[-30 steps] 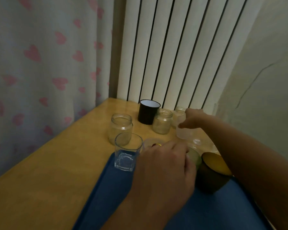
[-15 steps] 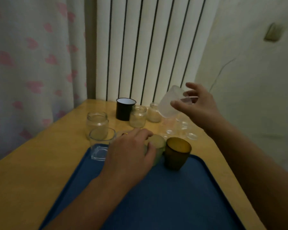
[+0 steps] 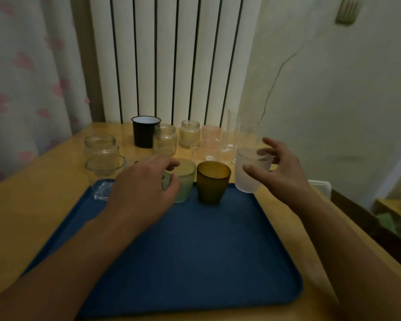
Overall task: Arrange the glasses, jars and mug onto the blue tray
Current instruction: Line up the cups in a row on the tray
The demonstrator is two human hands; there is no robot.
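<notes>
The blue tray (image 3: 183, 251) lies on the wooden table in front of me. Along its far edge stand a clear square-based glass (image 3: 104, 174), a frosted green glass (image 3: 184, 181) and an amber glass (image 3: 212, 181). My left hand (image 3: 144, 191) grips the green glass, thumb on its near side and fingers over its rim. Over the tray's far right corner, my right hand (image 3: 280, 172) holds a frosted white glass (image 3: 249, 174) between thumb and fingers. Behind the tray stand a black mug (image 3: 145, 132), three clear jars (image 3: 100, 144) (image 3: 164, 139) (image 3: 189, 133) and a pink glass (image 3: 210, 133).
Several clear glasses (image 3: 208, 151) crowd the table's back right, close to the wall. A white radiator (image 3: 171, 59) rises behind the table and a heart-patterned curtain (image 3: 28, 72) hangs at the left. The table's right edge (image 3: 333, 205) drops off near my right forearm.
My right hand lifted the frosted white glass from the back of the table and brought it down to the tray's far right corner. My left hand stayed at the green glass.
</notes>
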